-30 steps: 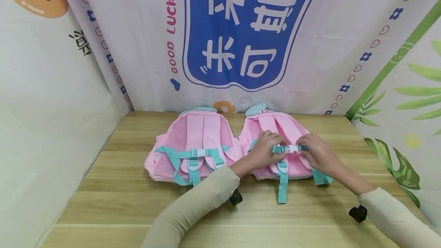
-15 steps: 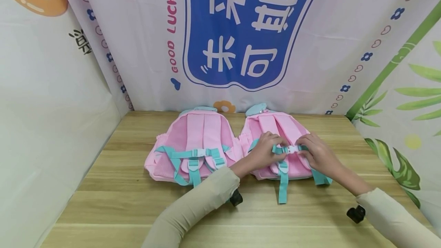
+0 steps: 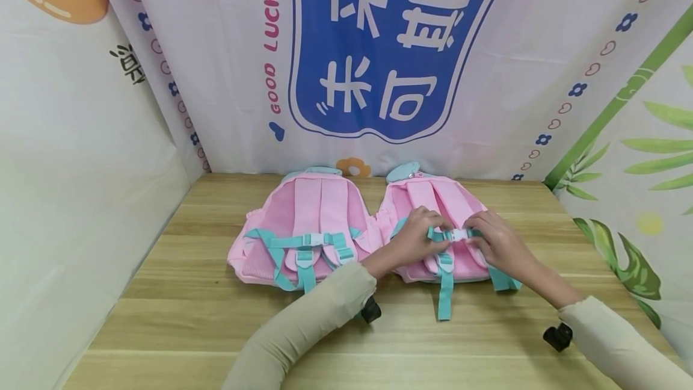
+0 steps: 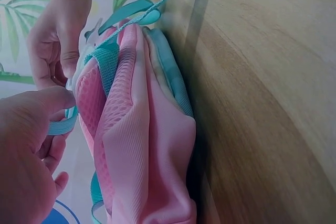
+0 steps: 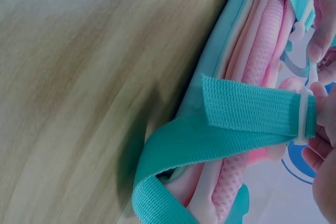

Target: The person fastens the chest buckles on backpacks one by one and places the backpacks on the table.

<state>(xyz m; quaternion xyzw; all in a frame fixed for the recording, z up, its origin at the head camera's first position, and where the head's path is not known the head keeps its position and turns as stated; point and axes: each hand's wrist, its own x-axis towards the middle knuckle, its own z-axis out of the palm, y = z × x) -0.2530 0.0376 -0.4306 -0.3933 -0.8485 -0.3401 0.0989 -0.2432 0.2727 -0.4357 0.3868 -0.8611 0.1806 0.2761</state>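
Note:
On the right lies a pink backpack, its back panel and shoulder straps facing up. A white side-release buckle on teal webbing spans those straps, its halves together. My left hand pinches the buckle's left end and the webbing beside it. From the other side, my right hand pinches the right end, fingertips close to the left hand's. The left wrist view has the left thumb over the strap. In the right wrist view, a folded teal strap runs up to the right hand, whose fingers partly hide the buckle.
A matching pink backpack lies at left, touching the first, with a white buckle fastened across its straps. A loose teal strap end hangs onto the wooden table. A printed cloth stands behind.
Both hands keep their hold at the buckle, almost still. The right forearm has shifted slightly left; the view drifts a little.

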